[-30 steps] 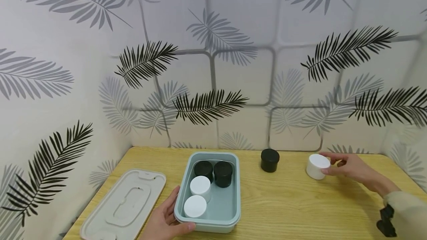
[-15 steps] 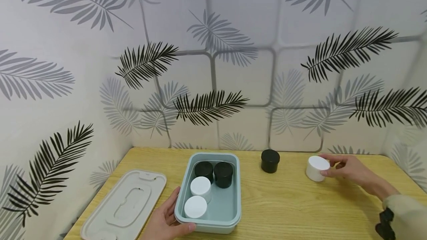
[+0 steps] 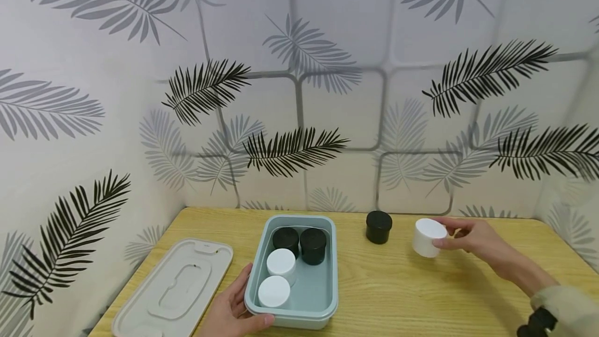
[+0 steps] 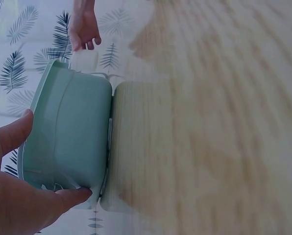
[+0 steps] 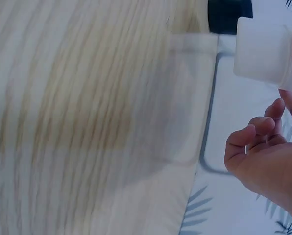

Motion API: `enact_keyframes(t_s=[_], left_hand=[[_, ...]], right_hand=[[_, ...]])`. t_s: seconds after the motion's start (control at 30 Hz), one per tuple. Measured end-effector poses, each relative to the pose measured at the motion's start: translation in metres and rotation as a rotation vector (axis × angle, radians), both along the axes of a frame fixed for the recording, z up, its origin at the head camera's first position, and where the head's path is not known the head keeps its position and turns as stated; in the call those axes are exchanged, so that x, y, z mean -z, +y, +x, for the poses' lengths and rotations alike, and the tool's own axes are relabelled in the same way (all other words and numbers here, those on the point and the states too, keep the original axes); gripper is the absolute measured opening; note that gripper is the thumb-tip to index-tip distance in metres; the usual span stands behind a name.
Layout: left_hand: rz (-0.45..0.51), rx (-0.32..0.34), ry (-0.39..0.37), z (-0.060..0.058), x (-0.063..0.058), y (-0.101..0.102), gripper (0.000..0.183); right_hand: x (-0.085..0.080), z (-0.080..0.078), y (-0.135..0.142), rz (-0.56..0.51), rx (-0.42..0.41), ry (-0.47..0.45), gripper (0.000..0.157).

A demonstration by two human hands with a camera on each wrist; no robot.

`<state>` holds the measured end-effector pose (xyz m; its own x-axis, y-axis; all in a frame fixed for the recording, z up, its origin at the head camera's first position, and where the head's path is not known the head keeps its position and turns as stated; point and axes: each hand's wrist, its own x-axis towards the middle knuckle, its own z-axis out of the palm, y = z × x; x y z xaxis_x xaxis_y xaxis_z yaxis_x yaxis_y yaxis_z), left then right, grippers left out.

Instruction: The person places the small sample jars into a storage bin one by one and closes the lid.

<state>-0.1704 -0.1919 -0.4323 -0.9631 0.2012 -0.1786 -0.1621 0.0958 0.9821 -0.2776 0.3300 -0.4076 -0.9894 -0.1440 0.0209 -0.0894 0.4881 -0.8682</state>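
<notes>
Four jars (image 3: 274, 291) in box (image 3: 334, 274) | right hand (image 3: 482, 243) pinches white jar (image 3: 425, 238) | black jar (image 3: 378, 228) still outside | left hand (image 3: 229, 303) grips box | lid (image 3: 180, 285) off

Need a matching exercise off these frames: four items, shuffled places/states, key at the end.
Column 1
1. Left hand
2. Right hand
3. Flat lid
4. Lone black jar

Column 2
A. Pinching a white jar between thumb and finger
B. Lying on the table, left of the box in the head view
C. Standing between the box and the held jar in the head view
D. Gripping the box at a near corner

Pairs: 1-D, 2-A, 3-B, 4-C
</notes>
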Motion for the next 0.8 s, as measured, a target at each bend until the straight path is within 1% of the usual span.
enact_keyframes(t_s=[0.2,0.53,0.67,0.8], left_hand=[[0.013,0.003,-0.001,0.0,0.001,-0.001,0.113],[0.002,-0.013,-0.012,0.0,0.001,0.0,0.113],[-0.001,-0.015,-0.014,0.0,0.001,0.0,0.113],[-0.001,-0.02,-0.01,0.0,0.001,0.0,0.113]], right_hand=[[-0.012,0.009,-0.029,-0.043,-0.036,-0.031,0.062],[-0.04,0.028,-0.089,-0.127,-0.132,-0.019,0.062],[-0.048,0.032,-0.113,-0.151,-0.165,-0.026,0.063],[-0.053,0.033,-0.135,-0.177,-0.2,-0.038,0.062]])
